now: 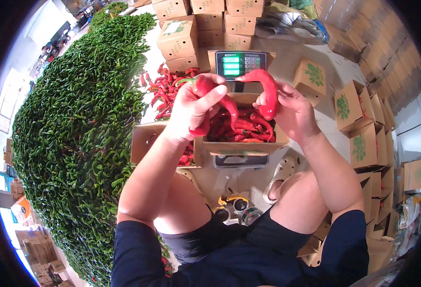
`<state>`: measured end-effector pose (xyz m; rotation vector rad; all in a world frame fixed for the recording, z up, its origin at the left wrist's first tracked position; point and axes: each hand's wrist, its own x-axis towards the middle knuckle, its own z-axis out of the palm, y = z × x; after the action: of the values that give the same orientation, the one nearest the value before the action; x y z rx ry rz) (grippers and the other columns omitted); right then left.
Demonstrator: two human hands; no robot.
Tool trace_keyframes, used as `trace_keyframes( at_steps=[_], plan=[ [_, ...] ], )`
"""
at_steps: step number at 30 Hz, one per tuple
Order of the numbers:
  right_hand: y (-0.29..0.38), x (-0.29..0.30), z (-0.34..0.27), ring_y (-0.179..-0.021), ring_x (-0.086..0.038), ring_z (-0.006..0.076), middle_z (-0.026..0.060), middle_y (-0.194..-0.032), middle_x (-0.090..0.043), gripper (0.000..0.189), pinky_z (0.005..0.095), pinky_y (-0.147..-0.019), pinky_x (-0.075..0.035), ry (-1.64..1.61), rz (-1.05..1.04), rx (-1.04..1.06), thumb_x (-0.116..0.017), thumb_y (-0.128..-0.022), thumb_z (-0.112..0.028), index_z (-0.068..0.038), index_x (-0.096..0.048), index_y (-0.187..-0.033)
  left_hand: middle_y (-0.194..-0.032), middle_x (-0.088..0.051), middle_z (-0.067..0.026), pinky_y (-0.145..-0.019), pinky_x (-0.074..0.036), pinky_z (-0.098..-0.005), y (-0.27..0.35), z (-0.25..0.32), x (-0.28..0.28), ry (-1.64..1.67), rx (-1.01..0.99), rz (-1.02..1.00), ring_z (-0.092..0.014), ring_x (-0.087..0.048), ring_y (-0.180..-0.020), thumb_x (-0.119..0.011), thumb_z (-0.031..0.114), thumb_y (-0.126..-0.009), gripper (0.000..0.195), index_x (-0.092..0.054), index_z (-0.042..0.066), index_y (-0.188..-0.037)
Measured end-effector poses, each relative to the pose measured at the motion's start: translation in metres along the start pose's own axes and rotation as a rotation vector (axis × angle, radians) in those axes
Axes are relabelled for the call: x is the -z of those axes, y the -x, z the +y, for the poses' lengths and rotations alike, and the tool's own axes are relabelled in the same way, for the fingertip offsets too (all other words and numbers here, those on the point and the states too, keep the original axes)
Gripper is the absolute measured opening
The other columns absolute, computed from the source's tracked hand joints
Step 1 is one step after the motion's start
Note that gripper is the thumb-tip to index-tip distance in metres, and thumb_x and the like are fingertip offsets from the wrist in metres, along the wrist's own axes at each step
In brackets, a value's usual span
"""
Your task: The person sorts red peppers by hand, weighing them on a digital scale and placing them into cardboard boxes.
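Note:
My left hand holds several red chili peppers, one with a green stem, above the gap between two cardboard boxes. My right hand grips one large curved red pepper above the right side of the middle box. That open cardboard box holds many red peppers and rests on a digital scale, whose lit display stands behind it. Left of it, another open box, partly hidden by my left forearm, also has red peppers inside. Loose red peppers lie behind that box.
A huge heap of green peppers fills the floor at left. Stacked cartons stand beyond the scale. Rows of open boxes line the right side. Tape rolls and a yellow-handled tape dispenser lie between my feet.

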<state>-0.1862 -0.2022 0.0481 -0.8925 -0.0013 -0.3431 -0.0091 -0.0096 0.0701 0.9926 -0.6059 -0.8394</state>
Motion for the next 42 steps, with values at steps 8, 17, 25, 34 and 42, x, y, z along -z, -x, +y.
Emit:
trace_keyframes(
  at_steps=[8,17,25,34,42],
  plan=[
    [0.004,-0.006,0.002,-0.118,-0.063,0.023,0.0148,-0.126,-0.066,0.035,0.0398,-0.106,-0.047,0.155,-0.038,0.015,-0.045,-0.1,-0.001,0.003,-0.055,-0.133,-0.099,-0.072,-0.0068,-0.08,-0.054,-0.0263,0.01,0.005,-0.009,-0.078,-0.099,-0.167,-0.01,-0.065,-0.088,-0.074,0.006,-0.093,0.016,-0.067,0.001,-0.107],
    [0.004,-0.004,0.002,-0.121,-0.062,0.0247,0.0161,-0.127,-0.065,0.032,0.0438,-0.111,-0.046,0.108,-0.005,0.058,-0.046,-0.102,-0.003,0.003,-0.055,-0.132,-0.104,-0.072,-0.0089,-0.089,-0.054,-0.0309,0.009,0.002,-0.008,-0.102,-0.187,-0.223,-0.015,-0.067,-0.098,-0.075,-0.003,-0.088,0.017,-0.066,0.0,-0.103],
    [0.003,-0.009,0.002,-0.121,-0.062,0.0248,0.017,-0.129,-0.064,0.031,0.0433,-0.111,-0.046,0.126,-0.02,0.063,-0.046,-0.102,-0.002,0.004,-0.054,-0.132,-0.101,-0.072,-0.0106,-0.09,-0.054,-0.0327,0.009,0.002,-0.006,-0.199,-0.286,-0.184,-0.016,-0.067,-0.097,-0.076,-0.004,-0.087,0.017,-0.064,0.001,-0.098],
    [0.007,-0.013,-0.002,-0.115,-0.063,0.0238,0.0132,-0.126,-0.065,0.026,0.0409,-0.108,-0.047,0.549,0.092,0.235,-0.053,-0.102,-0.004,0.0,-0.06,-0.127,-0.099,-0.07,-0.0066,-0.074,-0.051,-0.0253,0.003,0.001,-0.001,0.007,0.031,-0.045,-0.01,-0.061,-0.079,-0.079,0.009,-0.09,0.022,-0.066,0.004,-0.106],
    [0.017,-0.044,-0.018,-0.113,-0.06,0.0259,0.0052,-0.114,-0.071,0.023,0.0511,-0.109,-0.048,1.839,-0.054,1.128,-0.072,-0.084,-0.002,-0.006,-0.074,-0.107,-0.115,-0.07,-0.0152,-0.063,-0.046,-0.0215,0.002,-0.003,-0.008,0.212,0.041,-0.063,-0.008,-0.054,-0.068,-0.083,0.009,-0.085,0.051,-0.059,0.007,-0.13]
  ],
)
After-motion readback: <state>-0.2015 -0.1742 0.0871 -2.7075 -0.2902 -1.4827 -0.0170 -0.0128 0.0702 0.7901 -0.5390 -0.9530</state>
